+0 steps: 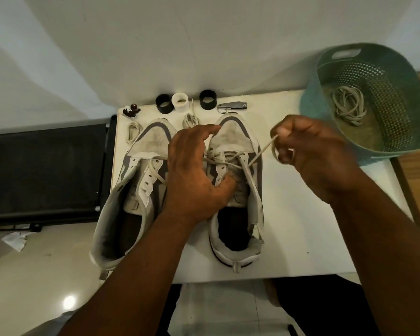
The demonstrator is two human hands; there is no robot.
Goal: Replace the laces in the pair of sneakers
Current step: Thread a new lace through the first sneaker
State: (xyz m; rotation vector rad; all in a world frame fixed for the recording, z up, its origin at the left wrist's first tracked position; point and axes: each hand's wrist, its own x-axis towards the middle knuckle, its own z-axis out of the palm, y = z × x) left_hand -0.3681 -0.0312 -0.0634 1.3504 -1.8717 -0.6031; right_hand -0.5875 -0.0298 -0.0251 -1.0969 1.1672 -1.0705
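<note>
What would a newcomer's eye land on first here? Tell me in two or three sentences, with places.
First, the two hands at the centre: the right hand pinches a pale lace pulled taut from the right-hand sneaker, while the left hand rests on that shoe's tongue. Beside it to the left lies the other sneaker, loosely laced. At the table's far right corner, a teal perforated basket holds a tangle of laces.

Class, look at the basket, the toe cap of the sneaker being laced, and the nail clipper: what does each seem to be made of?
Basket: likely moulded plastic, matt teal, its wall pierced with even holes.
Toe cap of the sneaker: seemingly suede or similar napped fabric, dull, grey and soiled.
Nail clipper: probably metal, silvery with a slight sheen.
</note>
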